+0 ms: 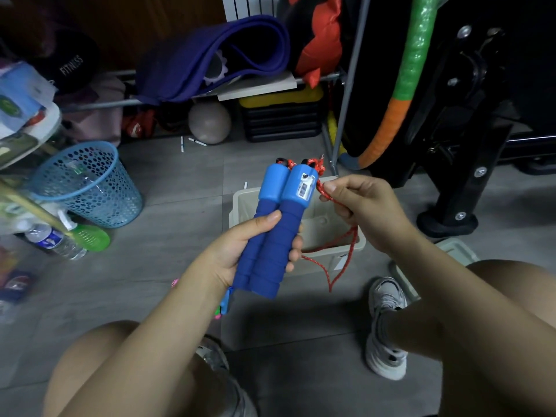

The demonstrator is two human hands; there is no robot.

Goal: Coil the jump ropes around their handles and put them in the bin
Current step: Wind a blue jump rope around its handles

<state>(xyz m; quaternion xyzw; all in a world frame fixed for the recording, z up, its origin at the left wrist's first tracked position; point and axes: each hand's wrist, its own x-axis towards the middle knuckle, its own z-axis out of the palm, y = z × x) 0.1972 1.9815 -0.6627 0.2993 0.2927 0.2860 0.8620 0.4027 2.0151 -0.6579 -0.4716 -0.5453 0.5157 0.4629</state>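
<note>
- My left hand (240, 251) grips the two blue handles (275, 227) side by side, thumb across the foam, caps pointing up.
- My right hand (364, 206) pinches the red rope (326, 192) just beside the caps.
- The rope's slack loops down over the beige bin (331, 233), which sits on the floor right behind the handles.
- A blue mesh basket (87, 185) stands well off to my left.

The grey tiled floor (186, 182) carried a beige bin (331, 233), a blue mesh basket (87, 185), a water bottle (55, 240) and a grey ball (209, 122).
</note>
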